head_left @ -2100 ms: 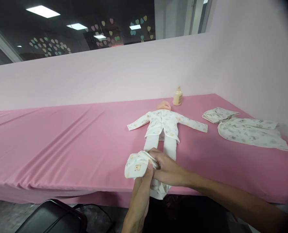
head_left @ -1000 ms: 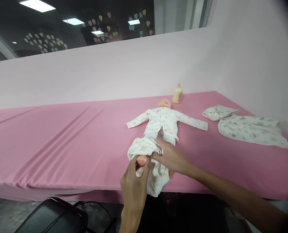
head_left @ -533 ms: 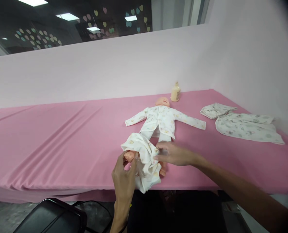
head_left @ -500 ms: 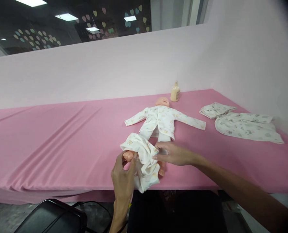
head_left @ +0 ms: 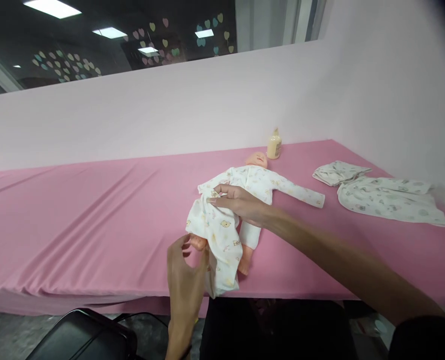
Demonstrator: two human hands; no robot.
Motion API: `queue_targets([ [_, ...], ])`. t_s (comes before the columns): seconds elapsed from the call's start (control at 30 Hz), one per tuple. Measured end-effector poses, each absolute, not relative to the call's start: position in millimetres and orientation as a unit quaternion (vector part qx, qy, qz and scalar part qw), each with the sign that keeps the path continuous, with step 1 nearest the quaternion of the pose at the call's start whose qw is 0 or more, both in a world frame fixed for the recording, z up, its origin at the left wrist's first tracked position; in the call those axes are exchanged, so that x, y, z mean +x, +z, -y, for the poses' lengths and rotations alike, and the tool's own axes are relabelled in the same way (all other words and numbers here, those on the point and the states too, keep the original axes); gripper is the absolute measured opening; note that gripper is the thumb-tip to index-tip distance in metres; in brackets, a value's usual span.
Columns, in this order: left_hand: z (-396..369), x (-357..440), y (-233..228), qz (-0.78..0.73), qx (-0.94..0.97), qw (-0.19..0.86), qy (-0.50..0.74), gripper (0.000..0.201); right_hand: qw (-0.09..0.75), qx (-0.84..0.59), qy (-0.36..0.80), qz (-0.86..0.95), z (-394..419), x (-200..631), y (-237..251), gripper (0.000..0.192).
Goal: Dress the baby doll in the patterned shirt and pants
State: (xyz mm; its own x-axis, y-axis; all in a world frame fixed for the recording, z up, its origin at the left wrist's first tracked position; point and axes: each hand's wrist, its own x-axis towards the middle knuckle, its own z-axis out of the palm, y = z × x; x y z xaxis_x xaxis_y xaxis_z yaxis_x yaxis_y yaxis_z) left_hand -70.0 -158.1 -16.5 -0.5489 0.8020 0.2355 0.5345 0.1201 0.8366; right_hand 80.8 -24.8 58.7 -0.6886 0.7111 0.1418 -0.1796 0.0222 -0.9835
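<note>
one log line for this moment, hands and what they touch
left hand: at doll foot | right hand: pinching printed trousers at waist | doll: on its back, pink table

The peach-coloured plastic baby doll [head_left: 257,160] has a smooth, faintly glossy head, and its bare foot [head_left: 198,242] shows the same sheen. Its white printed cotton top [head_left: 258,182] and the white printed cotton trousers [head_left: 219,235] look soft, matt and creased. The pink stretch-cloth table cover [head_left: 94,215] is matt with long wrinkles. The cream plastic pump bottle [head_left: 274,146] is smooth; the black chair seat [head_left: 83,337] has a dull gloss
</note>
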Motion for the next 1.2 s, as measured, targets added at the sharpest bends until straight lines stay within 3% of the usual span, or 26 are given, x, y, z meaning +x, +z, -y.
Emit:
queue_targets([
  [0.13, 175, -56, -3, -0.689, 0.515, 0.091, 0.502, 0.052, 0.311, -0.245, 0.589, 0.705, 26, 65, 70, 0.016],
  [0.23, 164, -56, 1, -0.680, 0.572, 0.090, 0.450, 0.058, 0.290, -0.260, 0.526, 0.756, 29, 58, 76, 0.012],
  [0.37, 143, -70, -8, -0.691, 0.607, 0.081, 0.384, 0.051, 0.259, -0.290, 0.461, 0.797, 26, 66, 83, 0.013],
  [0.47, 138, -83, -20, -0.698, 0.612, 0.057, 0.368, 0.046, 0.155, -0.295, 0.456, 0.825, 17, 85, 85, 0.019],
  [0.6, 138, -96, -36, -0.662, 0.667, -0.008, 0.342, 0.038, -0.067, -0.257, 0.388, 0.883, 4, 104, 76, 0.032],
  [0.67, 137, -101, -42, -0.639, 0.693, -0.041, 0.331, 0.032, -0.116, -0.262, 0.339, 0.896, 3, 105, 68, 0.035],
  [0.77, 132, -107, -41, -0.607, 0.712, -0.053, 0.349, 0.025, -0.084, -0.258, 0.342, 0.900, 5, 98, 63, 0.033],
  [0.9, 120, -116, -19, -0.578, 0.708, 0.073, 0.400, 0.013, 0.042, -0.219, 0.540, 0.812, 6, 91, 69, 0.022],
  [1.03, 112, -127, 13, -0.580, 0.666, 0.179, 0.433, 0.019, 0.134, -0.217, 0.689, 0.679, -3, 85, 65, 0.022],
  [1.2, 115, -129, 40, -0.623, 0.599, 0.239, 0.442, 0.029, 0.159, -0.190, 0.729, 0.639, -7, 81, 61, 0.019],
])
